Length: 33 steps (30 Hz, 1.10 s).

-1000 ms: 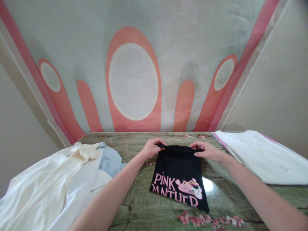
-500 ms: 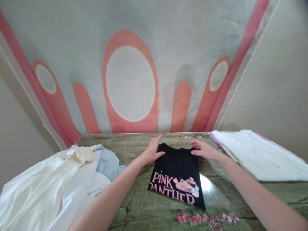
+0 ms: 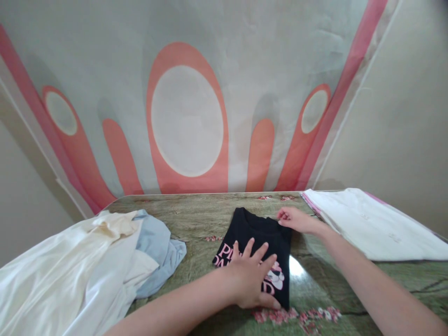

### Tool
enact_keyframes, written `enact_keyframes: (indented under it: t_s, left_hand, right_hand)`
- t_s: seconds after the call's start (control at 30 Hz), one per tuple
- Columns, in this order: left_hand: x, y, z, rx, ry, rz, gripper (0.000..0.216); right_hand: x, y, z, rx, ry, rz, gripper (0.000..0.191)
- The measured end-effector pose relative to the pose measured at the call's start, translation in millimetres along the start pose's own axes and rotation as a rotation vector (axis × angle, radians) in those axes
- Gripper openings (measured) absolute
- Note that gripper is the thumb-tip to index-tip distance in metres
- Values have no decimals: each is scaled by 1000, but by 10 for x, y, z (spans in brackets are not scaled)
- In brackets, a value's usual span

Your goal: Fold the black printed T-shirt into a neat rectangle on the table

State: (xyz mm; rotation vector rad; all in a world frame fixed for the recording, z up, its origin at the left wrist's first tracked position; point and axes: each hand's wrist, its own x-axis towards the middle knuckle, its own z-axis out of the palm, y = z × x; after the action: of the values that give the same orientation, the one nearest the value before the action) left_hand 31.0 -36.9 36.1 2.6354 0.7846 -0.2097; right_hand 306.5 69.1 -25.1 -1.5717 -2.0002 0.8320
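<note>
A black T-shirt [image 3: 261,233] with pink lettering and a pink cartoon panther lies folded small on the table, its neckline at the far end. Spread flat across the print is my left hand [image 3: 250,277], fingers apart, hiding part of the letters and the panther. My right hand [image 3: 289,219] pinches the shirt's far right corner beside the collar, its fingers curled together.
On the left is a loose heap of cream, white and light blue clothes [image 3: 154,254]. Folded white garments [image 3: 378,224] with a pink edge lie on the right. The wood-patterned table [image 3: 196,214] meets a wall with a pink-and-grey printed sheet [image 3: 189,121].
My left hand has moved from the shirt's far left corner down onto its printed front. My right hand has closed at the far right corner. The shirt has turned slightly.
</note>
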Motion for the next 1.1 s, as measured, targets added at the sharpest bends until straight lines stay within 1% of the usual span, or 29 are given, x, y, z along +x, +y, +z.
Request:
enact_keyframes:
  t_s: [0.07, 0.1, 0.13, 0.2, 0.27, 0.3, 0.33, 0.37, 0.4, 0.43, 0.5, 0.57, 0.6, 0.63, 0.67, 0.73, 0.8, 0.87, 0.93, 1.0, 1.07, 1.1]
  left_hand:
    - [59, -206, -51, 67, 7, 35, 82]
    - [78, -339, -103, 105, 16, 24, 82]
    - [86, -484, -165, 145, 40, -21, 85]
    - [73, -775, -298, 249, 119, -161, 84]
    - [45, -1012, -400, 366, 255, -356, 69]
    - [36, -1091, -428, 397, 299, -446, 63]
    - [37, -1138, -436, 401, 325, -488, 56]
    - [49, -1151, -423, 384, 335, -498, 51]
    - [73, -1132, -391, 350, 334, -469, 48]
    - [107, -1085, -343, 309, 328, -412, 48]
    - [192, -943, -215, 242, 324, -277, 52]
    - [274, -799, -82, 219, 322, -184, 57]
    - [307, -748, -26, 219, 321, -159, 59]
    - [332, -719, 19, 223, 319, -144, 61]
    - [349, -713, 50, 230, 322, -138, 61]
    - [364, -773, 76, 245, 330, -134, 61]
    - [367, -912, 63, 252, 344, -161, 60]
    - [362, -1096, 30, 247, 371, -237, 57]
    - [350, -1279, -9, 248, 417, -330, 53]
    - [330, -1407, -51, 256, 456, -402, 49]
    - [309, -1441, -94, 252, 477, -433, 46]
    - [301, -1419, -114, 240, 478, -421, 45]
  right_hand:
    - [-66, -15, -98, -96, -57, 57, 16]
    - [-113, -44, -152, -132, -105, 87, 14]
    - [-168, -89, -207, -145, -174, 123, 14]
    - [-288, -214, -308, -97, -375, 213, 15]
    - [-390, -354, -396, 17, -582, 288, 19]
    - [-422, -413, -433, 66, -641, 300, 21]
    - [-437, -456, -464, 94, -649, 294, 21]
    - [-434, -480, -487, 93, -606, 267, 20]
    - [-413, -482, -499, 65, -517, 227, 19]
    - [-377, -461, -497, 11, -396, 181, 17]
    - [-274, -366, -449, -146, -94, 77, 16]
    - [-163, -229, -349, -303, 167, -43, 23]
    - [-113, -158, -288, -355, 249, -102, 26]
    - [-71, -92, -226, -385, 296, -149, 29]
    - [-38, -35, -170, -397, 310, -181, 30]
    - [-1, 39, -92, -394, 290, -201, 31]
    - [4, 49, -74, -394, 250, -189, 29]
    - [-13, -2, -102, -399, 187, -171, 27]
    - [-44, -92, -143, -381, 83, -154, 26]
    - [-81, -191, -171, -323, -52, -146, 26]
    - [-122, -278, -182, -243, -192, -136, 27]
    - [-143, -314, -184, -203, -255, -124, 28]
